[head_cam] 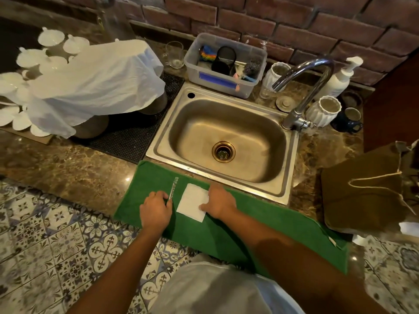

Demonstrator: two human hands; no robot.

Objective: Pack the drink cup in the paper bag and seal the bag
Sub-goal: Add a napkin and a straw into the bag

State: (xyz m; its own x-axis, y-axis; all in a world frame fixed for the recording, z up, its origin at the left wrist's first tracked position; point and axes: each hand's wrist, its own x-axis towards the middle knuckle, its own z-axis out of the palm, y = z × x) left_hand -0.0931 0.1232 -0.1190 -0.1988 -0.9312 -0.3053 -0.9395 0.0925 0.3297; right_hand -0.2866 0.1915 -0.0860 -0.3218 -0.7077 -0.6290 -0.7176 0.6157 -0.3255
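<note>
One paper bag [362, 196] lies on its side on the tabletop [68, 173], far off to the right, well apart from both hands. It is brown and has a thin string handle. No drink cup can be seen near the hands, so I cannot tell where the cup is.

The left hand [155, 210] is curled around the low end of one long thin straw in a wrapper [174, 189]. The fingers are closed on it. The right hand [218, 203] lies flat, fingers spread, pressing on one white napkin [192, 201]. It is not gripping anything. Straw and napkin both lie on one green towel [204, 227] in front of one sink [226, 137].

The bag looks light and floppy. It would bend or crumple if squeezed hard. A good way would be to stand it up and hold the top edge open, or lift it by the string. The top would fold over easily to seal it.

The straw is very light and bends easily, so a soft pinch near the middle is best. The napkin is thin and soft and could slide or blow away. Pinch it at one edge.

Nothing is packed in the bag yet, as far as I can see.
</note>
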